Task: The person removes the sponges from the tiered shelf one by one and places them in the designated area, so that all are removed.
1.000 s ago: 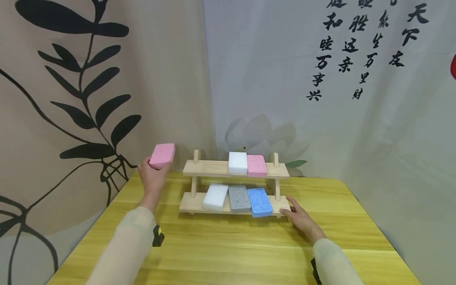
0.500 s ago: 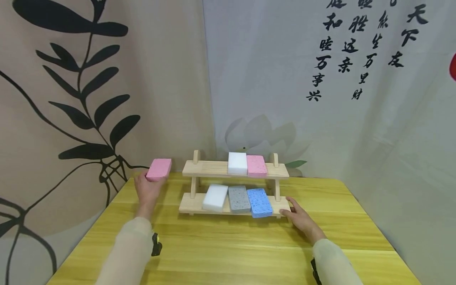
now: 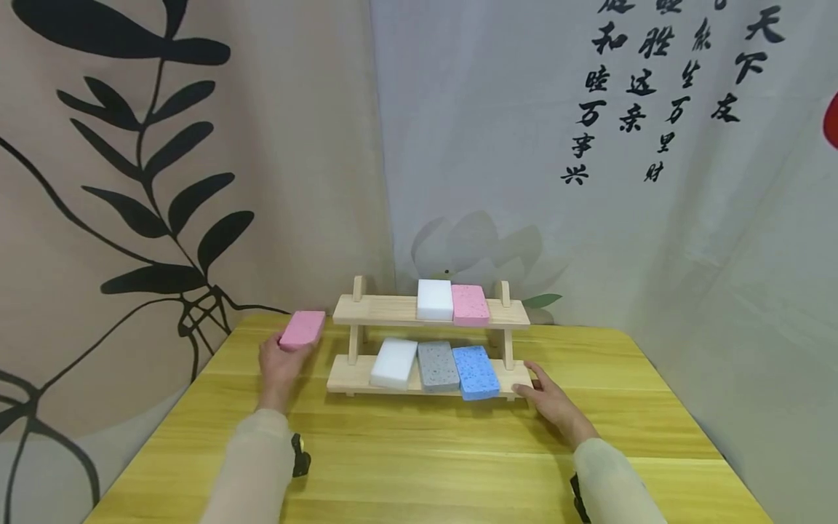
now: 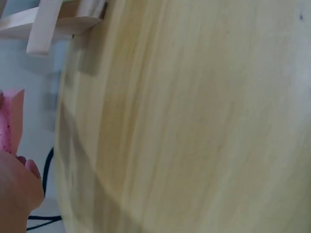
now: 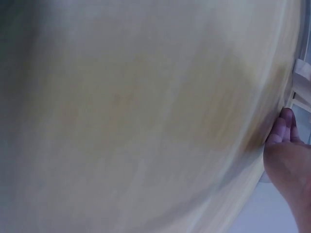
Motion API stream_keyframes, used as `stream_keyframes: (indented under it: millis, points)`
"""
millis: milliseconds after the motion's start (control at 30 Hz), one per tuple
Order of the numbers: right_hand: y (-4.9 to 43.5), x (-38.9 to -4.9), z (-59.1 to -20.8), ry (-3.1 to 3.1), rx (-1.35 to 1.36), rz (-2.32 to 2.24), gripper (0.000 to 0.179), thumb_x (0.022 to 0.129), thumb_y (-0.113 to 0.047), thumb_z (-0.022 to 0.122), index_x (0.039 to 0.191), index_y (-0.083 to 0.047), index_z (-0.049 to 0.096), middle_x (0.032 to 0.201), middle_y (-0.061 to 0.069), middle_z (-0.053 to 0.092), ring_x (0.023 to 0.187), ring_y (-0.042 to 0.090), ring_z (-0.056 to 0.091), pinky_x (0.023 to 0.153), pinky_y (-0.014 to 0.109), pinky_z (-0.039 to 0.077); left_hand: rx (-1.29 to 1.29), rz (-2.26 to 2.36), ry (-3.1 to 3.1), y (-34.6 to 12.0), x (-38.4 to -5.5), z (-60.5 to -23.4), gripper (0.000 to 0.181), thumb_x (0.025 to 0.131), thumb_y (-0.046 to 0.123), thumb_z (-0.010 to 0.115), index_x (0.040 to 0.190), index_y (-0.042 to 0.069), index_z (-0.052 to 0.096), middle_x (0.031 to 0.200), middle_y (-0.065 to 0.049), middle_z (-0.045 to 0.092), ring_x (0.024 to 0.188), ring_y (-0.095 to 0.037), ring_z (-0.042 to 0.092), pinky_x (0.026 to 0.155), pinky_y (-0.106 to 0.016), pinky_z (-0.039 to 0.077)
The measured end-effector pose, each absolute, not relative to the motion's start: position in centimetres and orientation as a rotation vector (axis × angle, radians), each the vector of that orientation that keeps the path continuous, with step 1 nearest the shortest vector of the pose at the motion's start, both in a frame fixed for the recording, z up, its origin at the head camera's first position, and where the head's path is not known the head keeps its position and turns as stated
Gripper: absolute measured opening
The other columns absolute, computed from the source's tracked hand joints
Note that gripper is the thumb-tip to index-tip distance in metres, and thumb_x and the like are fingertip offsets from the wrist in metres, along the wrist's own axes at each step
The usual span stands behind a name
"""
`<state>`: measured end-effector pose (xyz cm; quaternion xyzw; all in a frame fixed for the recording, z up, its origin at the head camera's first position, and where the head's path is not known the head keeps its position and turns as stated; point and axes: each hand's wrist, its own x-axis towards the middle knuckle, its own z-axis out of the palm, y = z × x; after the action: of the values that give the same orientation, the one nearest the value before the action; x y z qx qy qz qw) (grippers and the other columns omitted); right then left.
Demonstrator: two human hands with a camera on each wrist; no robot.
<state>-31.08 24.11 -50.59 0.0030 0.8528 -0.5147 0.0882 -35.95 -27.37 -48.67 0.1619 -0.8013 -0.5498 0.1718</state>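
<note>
My left hand (image 3: 280, 367) pinches a pink sponge (image 3: 303, 330), held up just left of the wooden rack (image 3: 375, 306), near the back edge of the tabletop (image 3: 425, 455). The left wrist view catches only part of that sponge at its border. My right hand (image 3: 556, 409) grips the right end of the rack's lower shelf, thumb at the front corner, which I take to be a way of steadying it.

On the upper of the 2 shelves, a white block (image 3: 435, 300) and a second pink sponge (image 3: 470, 306) sit side by side, right of the middle. On the lower shelf lie 3 more: another white block (image 3: 394, 362), a gray sponge (image 3: 439, 366) and a blue sponge (image 3: 476, 372), its front end overhanging the edge.

I judge this step to be moving 1 sponge by hand beside the rack; whether toward it or away, I cannot tell. The next move calls for a light pinch, a clear path past the upper shelf's left end, and a steady right hand.
</note>
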Motion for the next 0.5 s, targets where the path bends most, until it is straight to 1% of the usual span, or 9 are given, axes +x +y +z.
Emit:
stream_keyframes:
  millis: [100, 200, 367, 500]
  points:
    - [24.1, -31.2, -50.7, 2.540, 0.014, -1.535, 0.082, 0.094, -0.048, 0.063, 0.158, -0.019, 0.019, 0.149, 0.031, 0.035, 0.132, 0.045, 0.040, 0.108, 0.064, 0.029, 0.466, -1.570, -2.285, -27.4, -35.9, -49.3, 0.077, 0.085, 0.017, 0.076, 0.146, -0.007, 0.035, 0.144, -0.028, 0.037, 0.133, -0.041, 0.038, 0.112, -0.050, 0.032]
    - [24.1, -31.3, -50.7, 2.543, 0.015, -1.536, 0.081, 0.095, -0.047, 0.063, 0.157, -0.019, 0.020, 0.147, 0.030, 0.037, 0.130, 0.044, 0.042, 0.107, 0.063, 0.031, 0.467, -1.598, -2.283, -27.4, -35.9, -50.0, 0.077, 0.084, 0.013, 0.076, 0.146, -0.008, 0.035, 0.145, -0.030, 0.039, 0.133, -0.043, 0.039, 0.112, -0.051, 0.032]
    - [24.1, -31.3, -50.7, 2.545, 0.022, -1.534, 0.079, 0.095, -0.046, 0.063, 0.157, -0.021, 0.021, 0.148, 0.030, 0.038, 0.130, 0.044, 0.042, 0.108, 0.063, 0.030, 0.478, -1.661, -2.282, -27.4, -35.5, -50.5, 0.077, 0.085, 0.011, 0.074, 0.147, -0.009, 0.034, 0.146, -0.031, 0.040, 0.135, -0.042, 0.040, 0.112, -0.051, 0.032]
    - [24.1, -31.3, -50.7, 2.542, 0.025, -1.541, 0.079, 0.095, -0.045, 0.063, 0.157, -0.020, 0.021, 0.146, 0.030, 0.039, 0.128, 0.043, 0.044, 0.108, 0.063, 0.031, 0.491, -1.656, -2.313, -27.3, -35.3, -50.7, 0.077, 0.086, 0.014, 0.074, 0.147, -0.009, 0.034, 0.146, -0.031, 0.041, 0.135, -0.043, 0.040, 0.112, -0.052, 0.032]
